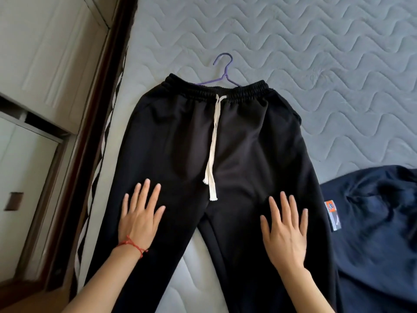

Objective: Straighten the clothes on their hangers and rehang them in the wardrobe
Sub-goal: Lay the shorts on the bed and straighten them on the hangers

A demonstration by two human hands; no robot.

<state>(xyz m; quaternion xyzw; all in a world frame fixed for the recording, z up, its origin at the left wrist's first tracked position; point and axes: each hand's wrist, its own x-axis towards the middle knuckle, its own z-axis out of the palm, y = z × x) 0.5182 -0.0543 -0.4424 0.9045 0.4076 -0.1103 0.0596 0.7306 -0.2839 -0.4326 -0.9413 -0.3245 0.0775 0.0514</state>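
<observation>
On one mattress [316, 53]: one trousers [180, 136], one hanger [222, 71], two flat hands [212, 224].

left hand [141, 213]: laid flat, palm down; fingers [145, 190] straight and spread, directed away from the body; nothing is gripped
left wrist: a thin red cord is tied round it; forearm bare, extended from the lower left edge of the view and angled up to the right
right hand [285, 229]: laid flat, palm down; fingers [284, 204] straight and fanned apart, directed away from the body; nothing is gripped
right forearm: bare; extended from the lower edge, angled up to the left
spacing: hands held well apart, roughly level
</observation>
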